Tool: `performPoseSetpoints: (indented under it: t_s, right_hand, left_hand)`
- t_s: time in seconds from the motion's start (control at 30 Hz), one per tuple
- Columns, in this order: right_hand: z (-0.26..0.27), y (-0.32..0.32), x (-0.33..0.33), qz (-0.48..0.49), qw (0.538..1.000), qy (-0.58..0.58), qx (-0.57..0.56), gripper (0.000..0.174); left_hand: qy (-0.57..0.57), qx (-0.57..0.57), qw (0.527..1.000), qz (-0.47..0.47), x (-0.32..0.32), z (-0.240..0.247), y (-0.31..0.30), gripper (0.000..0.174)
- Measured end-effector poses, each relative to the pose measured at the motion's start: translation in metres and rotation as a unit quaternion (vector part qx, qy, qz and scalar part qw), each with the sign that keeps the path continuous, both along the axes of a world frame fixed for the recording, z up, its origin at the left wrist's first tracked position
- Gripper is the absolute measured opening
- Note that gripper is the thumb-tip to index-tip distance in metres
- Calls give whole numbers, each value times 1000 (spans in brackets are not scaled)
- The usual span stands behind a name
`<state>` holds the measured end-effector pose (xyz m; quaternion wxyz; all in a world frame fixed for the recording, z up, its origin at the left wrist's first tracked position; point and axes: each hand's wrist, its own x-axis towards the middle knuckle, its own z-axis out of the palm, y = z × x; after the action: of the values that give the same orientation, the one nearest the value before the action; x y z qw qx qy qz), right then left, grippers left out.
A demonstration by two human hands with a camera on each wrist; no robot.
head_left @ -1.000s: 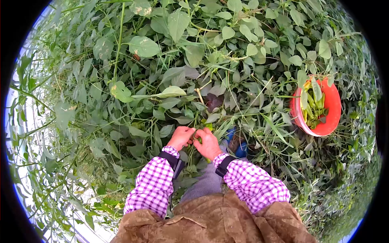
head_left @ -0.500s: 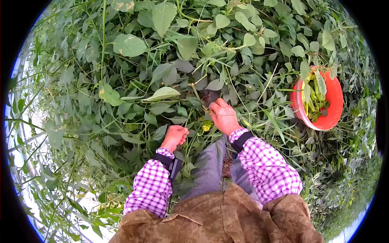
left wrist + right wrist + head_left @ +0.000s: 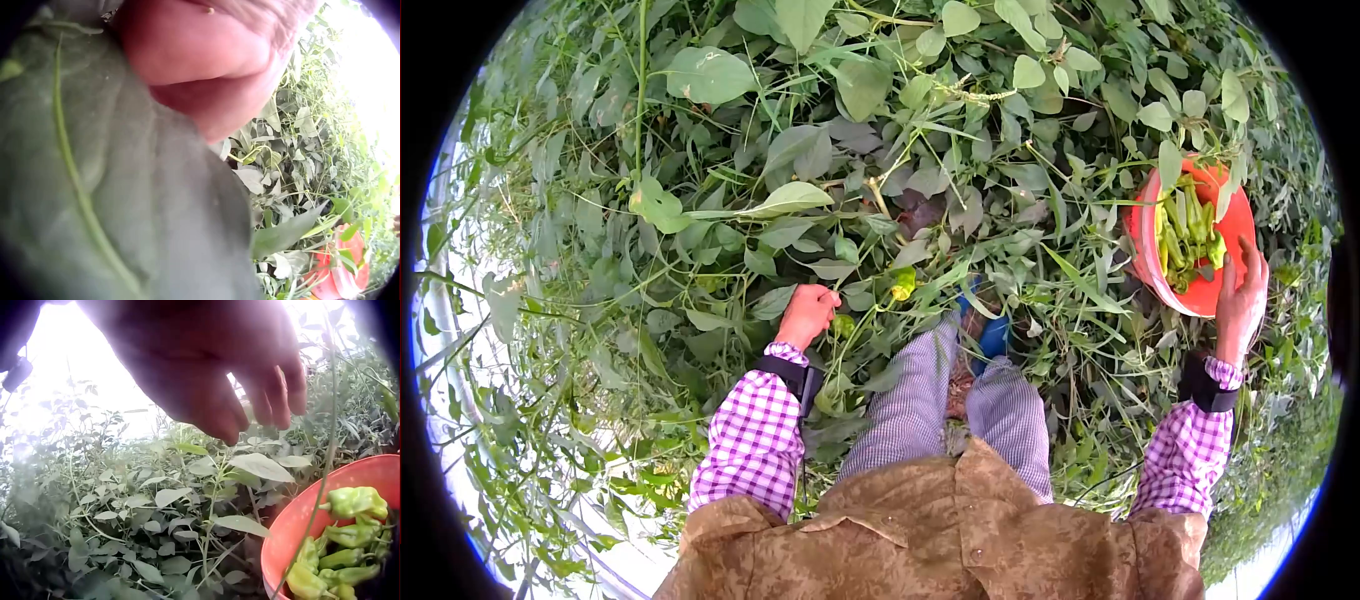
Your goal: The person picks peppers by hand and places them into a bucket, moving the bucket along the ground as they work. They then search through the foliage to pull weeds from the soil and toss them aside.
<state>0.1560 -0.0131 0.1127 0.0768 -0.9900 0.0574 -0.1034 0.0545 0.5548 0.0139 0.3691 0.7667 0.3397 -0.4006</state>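
My right hand [image 3: 1242, 305] is at the right rim of the red bucket [image 3: 1140, 235], fingers extended and holding nothing. In the right wrist view the hand [image 3: 206, 369] hangs above and left of the bucket [image 3: 281, 531], where several green peppers [image 3: 356, 503] lie. My left hand [image 3: 807, 315] is among the leaves with its fingers curled; whether it grips a stem cannot be told. A yellow-green pepper [image 3: 903, 284] hangs to its right, and another [image 3: 843, 325] is close beside it. A large leaf [image 3: 125, 181] covers much of the left wrist view, below the left hand [image 3: 206, 56].
Dense leafy plants [image 3: 800, 150] surround both hands. A tall stem [image 3: 641, 100] rises at the upper left. My legs [image 3: 910, 400] and a blue shoe [image 3: 995, 338] are below the plants, between the arms. Thin stems and leaves overhang the bucket.
My right hand has moved from the plants in the middle over to the bucket on the right. The left hand has shifted slightly up and left. One more pepper shows on top in the bucket.
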Motion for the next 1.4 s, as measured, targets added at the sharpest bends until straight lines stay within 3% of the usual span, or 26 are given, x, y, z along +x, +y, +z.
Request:
performPoseSetpoints:
  t_s: [0.1, 0.17, 0.2, 0.33, 0.47, 0.53, 0.6, 0.73, 0.87, 0.9, 0.93, 1.0, 1.03, 1.07, 1.13, 1.2, 1.3, 1.4]
  right_hand:
    - [-6, 58, -16, 7, 982, 20, 185, 22]
    - [7, 125, -23, 52, 958, 70, 273, 19]
    - [3, 149, -26, 133, 951, 56, 272, 20]
    - [-14, 247, -33, 237, 864, 165, 411, 18]
    - [-50, 314, -31, 310, 818, 244, 418, 24]
    - [-57, 348, -19, 294, 827, 220, 425, 36]
    - [-64, 382, 2, 301, 807, 245, 444, 57]
    - [-68, 451, 36, 322, 801, 267, 429, 72]
    - [-104, 511, 33, 400, 789, 206, 419, 87]
    - [-114, 519, 26, 435, 779, 246, 378, 87]
    - [-128, 526, 12, 476, 790, 216, 321, 82]
    - [-104, 516, 12, 489, 772, 252, 319, 70]
    - [-119, 519, 2, 488, 779, 170, 356, 57]
    - [-111, 517, 2, 494, 796, 172, 305, 41]
    - [-109, 507, 3, 537, 785, 172, 256, 38]
    - [-129, 515, -9, 532, 798, 146, 243, 40]
    - [-127, 507, -8, 514, 809, 73, 275, 32]
    - [-126, 509, -7, 528, 803, 137, 239, 32]
  left_hand:
    - [13, 14, 1000, -9, 2, 6, 2, 22]
    - [25, 10, 1000, 7, 1, 2, 4, 22]
    - [22, 11, 1000, 7, -1, -1, 4, 22]
    - [42, 62, 993, -92, -10, -8, 0, 25]
    - [60, 128, 980, -137, 2, 13, -22, 25]
    - [-11, 165, 973, -160, -5, 8, -26, 24]
    - [-14, 178, 968, -176, -1, 13, -34, 25]
    - [-67, 217, 950, -215, -1, 14, -39, 24]
    - [-84, 212, 948, -224, -7, 16, -34, 18]
    - [-85, 214, 945, -230, -11, 15, -31, 18]
    - [-86, 216, 944, -236, -11, 16, -29, 18]
    - [-75, 205, 940, -262, -7, 37, -29, 22]
    - [-120, 207, 920, -309, -8, 53, -26, 24]
    - [-163, 207, 897, -356, -8, 72, -22, 26]
    - [-152, 118, 901, -389, 13, 133, -17, 28]
    - [-269, 27, 895, -354, 38, 176, 0, 31]
    - [-331, 207, 838, -383, 77, 210, 37, 30]
    - [-312, 375, 764, -423, 87, 204, 108, 26]
